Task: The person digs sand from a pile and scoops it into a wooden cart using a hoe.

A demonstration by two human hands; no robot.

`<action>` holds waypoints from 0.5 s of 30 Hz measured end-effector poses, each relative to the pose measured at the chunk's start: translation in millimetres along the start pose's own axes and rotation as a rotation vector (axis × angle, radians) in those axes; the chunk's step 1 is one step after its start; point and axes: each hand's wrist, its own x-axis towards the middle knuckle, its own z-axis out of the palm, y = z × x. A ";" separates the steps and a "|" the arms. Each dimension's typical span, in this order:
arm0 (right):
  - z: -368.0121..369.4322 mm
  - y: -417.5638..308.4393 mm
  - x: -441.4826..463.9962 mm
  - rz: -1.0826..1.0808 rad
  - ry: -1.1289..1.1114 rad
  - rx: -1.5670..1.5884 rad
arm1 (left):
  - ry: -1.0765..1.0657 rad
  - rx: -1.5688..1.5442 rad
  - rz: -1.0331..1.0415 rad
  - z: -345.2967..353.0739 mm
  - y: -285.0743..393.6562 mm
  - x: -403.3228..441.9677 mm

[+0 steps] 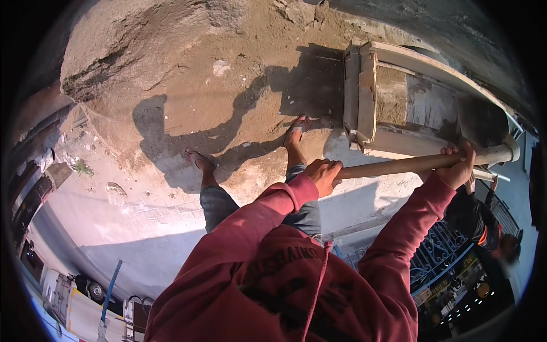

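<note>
My left hand (325, 175) is closed around the near end of a hoe's wooden handle. Farther along, close to the head, my right hand (458, 165) grips the same handle. The hoe (393, 165) lies nearly level across the view, and its dark broad blade (484, 122) is over the far end of a wooden-sided box (379, 94). Brown sand or soil covers part of the box floor. Whether the blade touches the box or its load cannot be made out.
A big sand heap (159, 40) rises on the far left, with loose sand around my sandalled feet (199, 159). Another person in dark clothes (473, 216) is at the right, below the hoe head. A blue metal gate (439, 251) and a parked vehicle (85, 296) are behind.
</note>
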 end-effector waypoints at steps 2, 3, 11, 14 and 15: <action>26.1 11.8 -24.4 0.044 -0.081 0.010 | -0.028 -0.048 -0.068 -8.4 -10.2 -20.8; 43.6 22.1 -41.4 0.050 -0.092 0.008 | -0.063 -0.072 -0.185 -13.1 -20.2 -33.7; 187.6 153.2 -114.0 -0.053 -0.382 -0.049 | 0.035 -0.152 -0.411 -85.7 -123.4 -62.8; 238.0 287.7 -125.3 -0.122 -0.327 -0.256 | 0.325 -0.162 -0.490 -67.2 -218.0 -65.3; 250.1 335.6 -130.6 -0.042 -0.321 -0.294 | 0.424 -0.166 -0.482 -72.0 -245.2 -75.5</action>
